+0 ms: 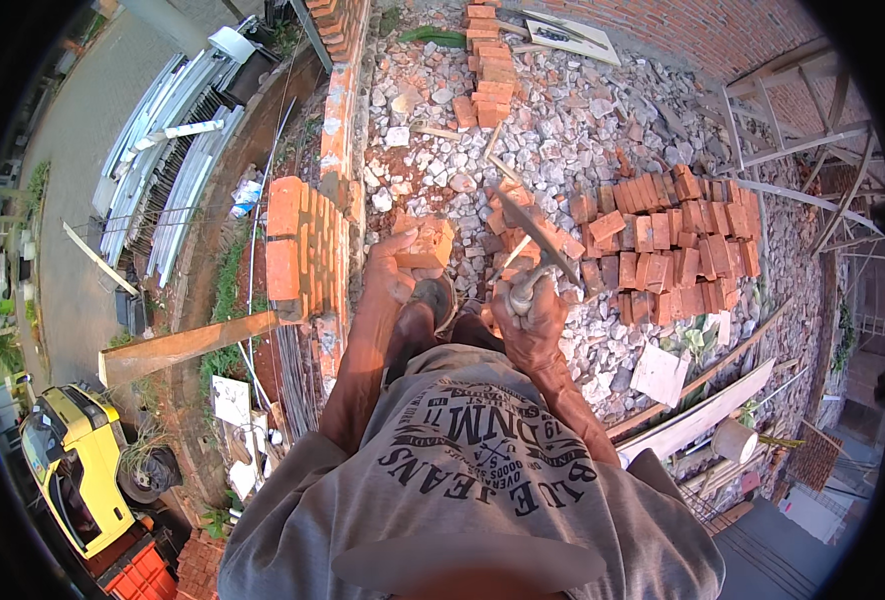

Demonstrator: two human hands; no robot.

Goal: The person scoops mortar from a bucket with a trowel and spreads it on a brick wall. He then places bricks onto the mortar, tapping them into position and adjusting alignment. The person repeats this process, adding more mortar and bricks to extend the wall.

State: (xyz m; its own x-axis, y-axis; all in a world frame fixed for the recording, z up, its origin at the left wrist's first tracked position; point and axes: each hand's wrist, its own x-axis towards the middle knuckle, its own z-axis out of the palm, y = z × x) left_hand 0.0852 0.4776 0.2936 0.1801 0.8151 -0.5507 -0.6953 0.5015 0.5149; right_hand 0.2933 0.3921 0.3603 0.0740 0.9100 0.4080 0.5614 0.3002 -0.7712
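Observation:
My left hand [391,268] grips an orange-red brick [426,243], held out in front of me beside a low brick wall [308,250]. My right hand [529,312] is closed around the handle of a trowel [535,232], whose dark blade points up and away from me, just right of the brick. Brick and blade stand close together but apart. My grey printed shirt fills the lower middle of the view, and a sandalled foot shows under the hands.
Grey and pink rubble [563,120] covers the ground ahead. A stack of red bricks [678,240] lies to the right, a smaller pile [488,70] farther off. A wooden plank [188,345] juts left. White boards [698,415], a bucket [735,440], a yellow truck [73,465].

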